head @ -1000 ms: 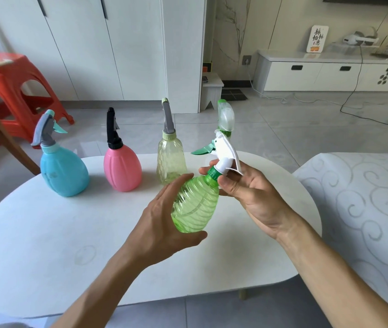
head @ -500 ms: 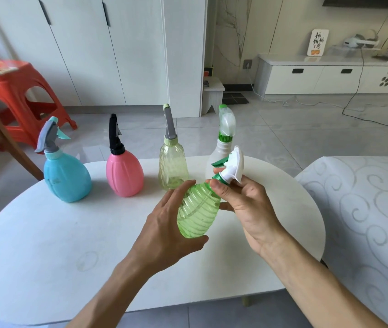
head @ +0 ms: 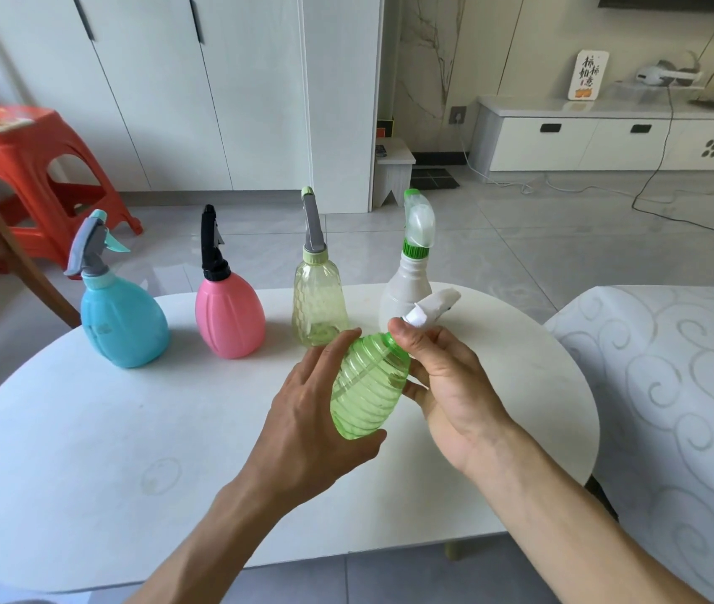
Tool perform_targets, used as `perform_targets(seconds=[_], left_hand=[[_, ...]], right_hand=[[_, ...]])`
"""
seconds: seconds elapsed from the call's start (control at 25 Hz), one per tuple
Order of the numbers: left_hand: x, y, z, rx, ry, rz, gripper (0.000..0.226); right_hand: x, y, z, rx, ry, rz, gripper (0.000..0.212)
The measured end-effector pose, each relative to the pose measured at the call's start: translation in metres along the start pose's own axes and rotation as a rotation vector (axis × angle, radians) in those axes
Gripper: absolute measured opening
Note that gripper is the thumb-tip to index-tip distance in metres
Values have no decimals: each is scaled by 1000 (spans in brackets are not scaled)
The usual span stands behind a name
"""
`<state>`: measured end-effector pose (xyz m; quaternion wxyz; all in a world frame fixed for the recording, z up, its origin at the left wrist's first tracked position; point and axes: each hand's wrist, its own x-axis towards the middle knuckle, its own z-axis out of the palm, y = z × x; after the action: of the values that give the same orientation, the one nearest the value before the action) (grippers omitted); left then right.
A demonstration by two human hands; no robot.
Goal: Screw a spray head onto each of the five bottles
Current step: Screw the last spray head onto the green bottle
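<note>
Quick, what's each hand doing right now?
Left hand: holds the green bottle.
Right hand: grips the white spray head at the bottle's neck.

spray head [head: 433, 308] turned further, right hand [head: 447, 385] regripped at collar

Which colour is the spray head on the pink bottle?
Black, seen clearly in the head view.

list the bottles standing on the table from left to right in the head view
blue bottle → pink bottle → yellow-green bottle → white bottle. The ribbed green bottle is left out: it is held above the table by the left hand and right hand.
</note>
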<state>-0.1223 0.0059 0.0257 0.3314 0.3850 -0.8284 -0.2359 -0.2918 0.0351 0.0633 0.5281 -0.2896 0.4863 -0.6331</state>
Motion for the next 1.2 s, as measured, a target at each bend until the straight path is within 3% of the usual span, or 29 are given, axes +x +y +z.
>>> perform_targets(seconds=[0.32, 0.6, 0.76, 1.08, 1.2], left_hand=[[4, -1, 2, -123, 16, -86, 102], [1, 3, 2, -178, 28, -61, 99], [-1, 7, 5, -218, 0, -60, 98], [4, 6, -1, -266, 2, -98, 95], [1, 5, 1, -224, 7, -92, 96]], right_hand=[[3, -1, 0, -101, -84, -68, 24], [1, -6, 0, 6, -120, -38, 35], [-1, 0, 9, 43, -63, -16, 55], [-1, -8, -1, -20, -185, -45, 26], [0, -7, 1, -77, -78, -65, 42]])
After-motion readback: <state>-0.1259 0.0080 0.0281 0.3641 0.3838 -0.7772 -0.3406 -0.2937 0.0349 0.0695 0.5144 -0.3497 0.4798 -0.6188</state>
